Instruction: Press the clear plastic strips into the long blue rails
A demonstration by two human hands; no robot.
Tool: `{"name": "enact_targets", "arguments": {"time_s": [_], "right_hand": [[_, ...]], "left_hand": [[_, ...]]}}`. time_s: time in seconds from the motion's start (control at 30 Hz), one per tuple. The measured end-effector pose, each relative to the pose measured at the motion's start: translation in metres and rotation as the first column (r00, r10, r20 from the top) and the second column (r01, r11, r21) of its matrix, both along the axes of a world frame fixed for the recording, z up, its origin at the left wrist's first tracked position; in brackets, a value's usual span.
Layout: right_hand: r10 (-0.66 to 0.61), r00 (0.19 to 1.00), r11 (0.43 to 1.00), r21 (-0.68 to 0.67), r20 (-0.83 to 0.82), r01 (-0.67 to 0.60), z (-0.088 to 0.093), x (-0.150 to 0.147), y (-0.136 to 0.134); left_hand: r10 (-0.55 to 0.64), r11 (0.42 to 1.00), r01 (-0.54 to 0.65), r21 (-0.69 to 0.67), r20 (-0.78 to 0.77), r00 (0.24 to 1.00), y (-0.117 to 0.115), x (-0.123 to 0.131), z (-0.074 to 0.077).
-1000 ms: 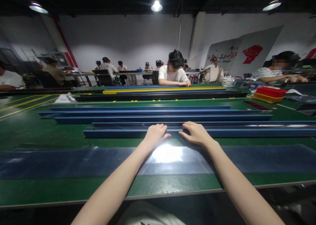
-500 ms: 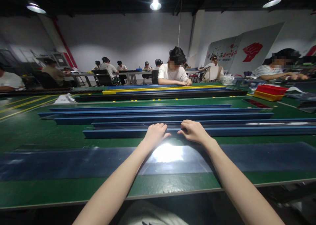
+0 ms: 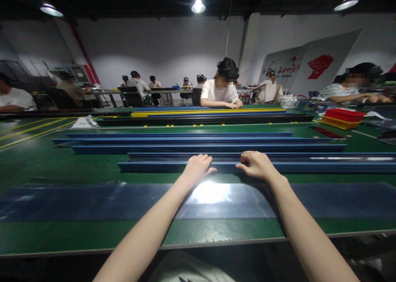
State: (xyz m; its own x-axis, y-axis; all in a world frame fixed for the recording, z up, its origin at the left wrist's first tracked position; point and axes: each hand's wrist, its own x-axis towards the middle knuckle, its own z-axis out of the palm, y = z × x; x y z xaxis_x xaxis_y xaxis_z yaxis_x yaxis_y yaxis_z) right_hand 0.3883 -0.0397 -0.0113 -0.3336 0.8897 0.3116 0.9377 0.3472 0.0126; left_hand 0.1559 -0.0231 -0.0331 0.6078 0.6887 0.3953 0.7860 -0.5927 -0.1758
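Observation:
Both hands are at a long blue channel strip [image 3: 324, 167] lying across the green table. My left hand [image 3: 199, 167] has its fingers over the strip and its thumb on the near side, gripping it. To its right, my right hand [image 3: 255, 165] curls over the same strip, thumb at the near edge. Between the hands a short stretch of the strip shows. Closer to me, a clear bluish plastic sheet [image 3: 123, 201] lies flat under my forearms, with a bright light reflection on it.
Beyond are more blue strips [image 3: 204, 148], yellow strips [image 3: 173, 112] and a black strip [image 3: 123, 122]. A red bin [image 3: 346, 114] and a dark red flat object [image 3: 329, 132] lie at the right. A person [image 3: 219, 92] sits opposite.
The blue strip has slid to the right, its left end now nearer my left hand. My right hand has moved right with it, widening the gap between my hands.

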Motion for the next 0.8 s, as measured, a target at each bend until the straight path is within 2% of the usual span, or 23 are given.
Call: {"name": "enact_targets", "arguments": {"time_s": [0.17, 0.47, 0.8], "right_hand": [[0.04, 0.999, 0.999, 0.018, 0.035, -0.041, -0.001, -0.003, -0.001], [0.127, 0.992, 0.991, 0.041, 0.014, -0.127, -0.006, -0.026, -0.002], [0.131, 0.991, 0.99, 0.062, -0.017, -0.13, -0.006, -0.022, 0.002]], "left_hand": [[0.001, 1.0, -0.001, -0.012, 0.009, 1.0, 0.0, 0.001, 0.0], [-0.001, 0.999, 0.001, -0.037, 0.009, 1.0, 0.0, 0.002, -0.001], [0.004, 1.0, -0.004, -0.021, -0.007, 1.0, -0.001, 0.001, -0.001]]}}
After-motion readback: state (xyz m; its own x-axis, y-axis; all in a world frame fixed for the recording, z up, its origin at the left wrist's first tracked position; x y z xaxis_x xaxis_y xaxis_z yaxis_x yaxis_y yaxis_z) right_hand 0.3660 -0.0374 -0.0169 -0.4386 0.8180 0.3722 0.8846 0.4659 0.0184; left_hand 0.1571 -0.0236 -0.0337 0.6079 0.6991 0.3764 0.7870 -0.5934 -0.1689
